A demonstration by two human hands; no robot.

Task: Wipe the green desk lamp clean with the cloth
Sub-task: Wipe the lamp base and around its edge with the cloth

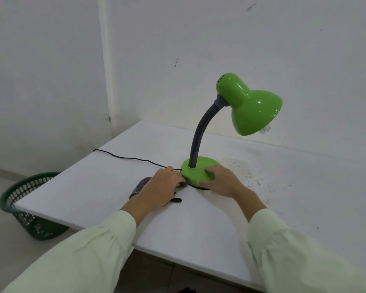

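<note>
The green desk lamp [248, 104] stands upright on the white table [93, 187], with a grey flexible neck [200, 136] and a round green base [197, 172]. My right hand [222, 182] lies on the front right of the base and grips it. My left hand [163, 187] presses a dark grey cloth [141, 185] against the left edge of the base. Most of the cloth is hidden under that hand; bits stick out at its left and front.
The lamp's black cord [131, 158] runs left from the base to the table's left edge. A dark green slotted basket [28, 199] stands on the floor left of the table. Dark specks stain the tabletop right of the base. White walls close in behind.
</note>
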